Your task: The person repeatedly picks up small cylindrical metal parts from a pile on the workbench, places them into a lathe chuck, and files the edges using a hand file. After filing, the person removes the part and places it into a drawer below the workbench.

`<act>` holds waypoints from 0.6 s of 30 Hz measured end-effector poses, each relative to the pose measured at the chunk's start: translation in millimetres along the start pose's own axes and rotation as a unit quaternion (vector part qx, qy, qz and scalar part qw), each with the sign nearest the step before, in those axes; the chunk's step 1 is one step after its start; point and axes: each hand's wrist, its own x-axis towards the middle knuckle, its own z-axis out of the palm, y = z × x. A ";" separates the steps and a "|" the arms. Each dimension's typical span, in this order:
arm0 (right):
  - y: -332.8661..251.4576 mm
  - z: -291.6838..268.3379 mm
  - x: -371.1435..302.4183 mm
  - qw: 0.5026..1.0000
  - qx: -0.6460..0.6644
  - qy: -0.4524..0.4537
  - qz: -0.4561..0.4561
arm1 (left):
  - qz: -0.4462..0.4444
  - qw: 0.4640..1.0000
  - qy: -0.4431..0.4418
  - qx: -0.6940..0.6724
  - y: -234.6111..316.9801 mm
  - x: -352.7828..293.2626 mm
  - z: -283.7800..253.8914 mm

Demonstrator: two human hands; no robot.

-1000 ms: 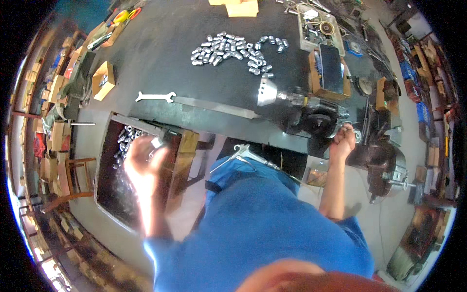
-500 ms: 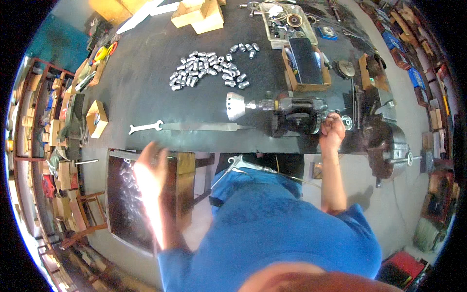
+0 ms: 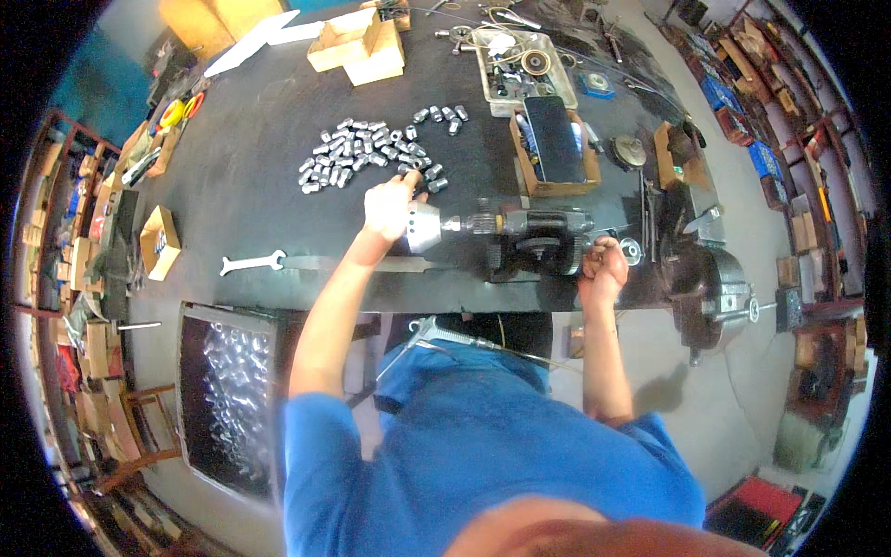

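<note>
My left hand (image 3: 390, 206) reaches over the silver drum-shaped head (image 3: 424, 228) of a small dark bench machine (image 3: 548, 227). Its fingers are stretched out and apart, with the tips at the near right edge of a spread of short shiny metal sleeves (image 3: 357, 148); nothing shows in them. At the machine's right end my right hand (image 3: 605, 265) is closed around a crank handle, which the fingers mostly hide. Beside that hand lies a small metal ring (image 3: 631, 250). To the left on the bench are an open-ended wrench (image 3: 252, 263) and a long flat metal bar (image 3: 357, 265).
Below the bench edge at left stands a dark crate (image 3: 190, 399) of similar metal sleeves. A bench vise (image 3: 710, 297) is mounted at right. Farther back are a phone (image 3: 554, 139) on a cardboard box, a parts tray (image 3: 483, 70) and cardboard boxes (image 3: 371, 60). An air gun (image 3: 436, 332) hangs in front of me.
My left hand has moved from above the crate up and right to the machine's drum head and the sleeves. My right hand stays closed at the crank. The whole view has shifted slightly.
</note>
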 end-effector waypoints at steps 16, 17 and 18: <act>-5.2 9.6 -4.7 0.998 -0.058 0.032 0.015 | -0.019 0.539 0.058 -0.840 7.9 -119.0 -86.0; -4.9 9.3 -4.9 0.997 -0.070 0.040 0.014 | -0.011 0.518 0.066 -0.853 11.8 -123.5 -87.3; -5.0 9.2 -4.8 0.997 -0.063 0.038 0.006 | -0.006 0.503 0.080 -0.861 14.8 -126.5 -86.0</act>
